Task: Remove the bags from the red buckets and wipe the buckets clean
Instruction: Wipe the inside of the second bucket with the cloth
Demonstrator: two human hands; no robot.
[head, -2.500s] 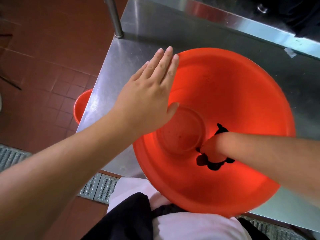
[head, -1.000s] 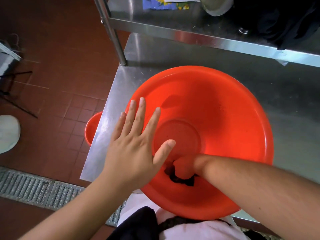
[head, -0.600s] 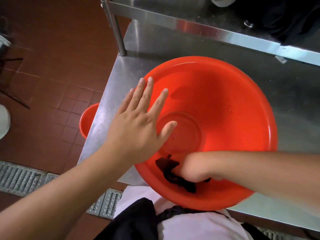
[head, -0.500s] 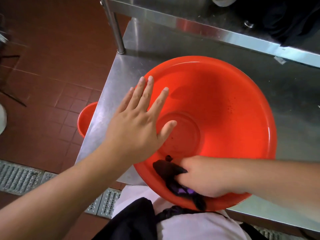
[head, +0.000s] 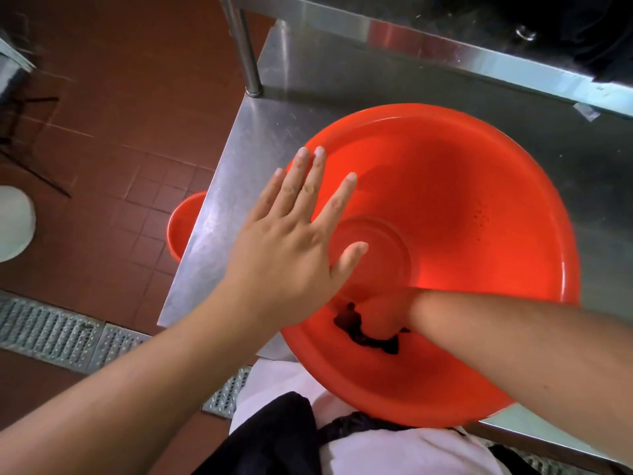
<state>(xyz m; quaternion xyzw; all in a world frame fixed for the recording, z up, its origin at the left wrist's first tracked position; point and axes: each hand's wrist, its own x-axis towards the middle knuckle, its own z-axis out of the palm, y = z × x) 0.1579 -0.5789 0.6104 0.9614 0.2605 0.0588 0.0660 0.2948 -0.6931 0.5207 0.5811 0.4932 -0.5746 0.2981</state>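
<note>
Dark cloth [head: 368, 332] was bunched under the right hand [head: 385, 311] low in the frame, just below the centre, and the fingers there were buried in it, turned away from the camera, so whether they clenched the rag or only pressed it down could not be told. That hand sat deep against the near inner wall of the red bucket [head: 479, 214], which suits a wiping stroke along the side. The left hand [head: 291, 248] lay flat, its fingers [head: 310, 180] straight and spread over the rim at the left of centre, grasping nothing; as a judgement, it was there to steady the bucket against the push of the cloth.

No bag showed inside the bucket, so the liner step looked done for this one. It stood on the steel bench [head: 274, 132], its near edge hanging past the bench front toward the person's body. Fine dark specks marked the inner wall at the right.

A second red bucket [head: 185, 224] sat on the tiled floor [head: 120, 97] at mid left, mostly hidden behind the bench edge; its inside could not be read. Something dark on the upper shelf [head: 445, 46] at top right was cut off by the frame.
</note>
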